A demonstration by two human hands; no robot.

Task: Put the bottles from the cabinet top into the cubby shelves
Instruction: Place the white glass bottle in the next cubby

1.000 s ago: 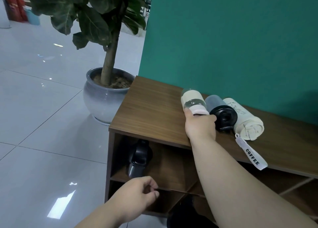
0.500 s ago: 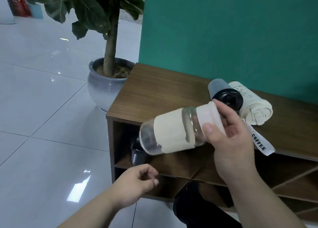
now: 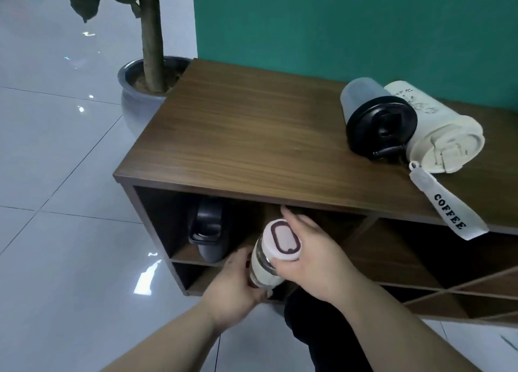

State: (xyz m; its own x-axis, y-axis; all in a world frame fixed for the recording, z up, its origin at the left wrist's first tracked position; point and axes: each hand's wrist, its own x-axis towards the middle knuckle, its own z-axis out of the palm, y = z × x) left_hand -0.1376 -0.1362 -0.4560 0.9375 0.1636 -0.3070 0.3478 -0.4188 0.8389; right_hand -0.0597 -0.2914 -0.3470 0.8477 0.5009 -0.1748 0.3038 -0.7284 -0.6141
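Both hands hold a glass bottle (image 3: 266, 262) with a cream sleeve and a pale pink lid, in front of the upper cubbies of the wooden cabinet (image 3: 252, 136). My right hand (image 3: 314, 256) grips the lid end; my left hand (image 3: 235, 290) cups the body from below. The bottle's base points into the shelf opening. On the cabinet top, at the right, lie a grey bottle with a black lid (image 3: 372, 116) and a cream bottle (image 3: 437, 130) with a white "COFFEE" strap (image 3: 445, 206). A dark bottle (image 3: 208, 228) rests in the upper left cubby.
A potted plant in a grey pot (image 3: 137, 102) stands on the white tiled floor left of the cabinet. A teal wall (image 3: 350, 26) rises behind it. Diagonal dividers split the cubbies on the right (image 3: 454, 284). My dark-clothed knee (image 3: 316, 324) sits below the hands.
My right hand lifted the glass bottle off the cabinet top and brought it down to the cubby front. My left hand rose and took hold of its body.
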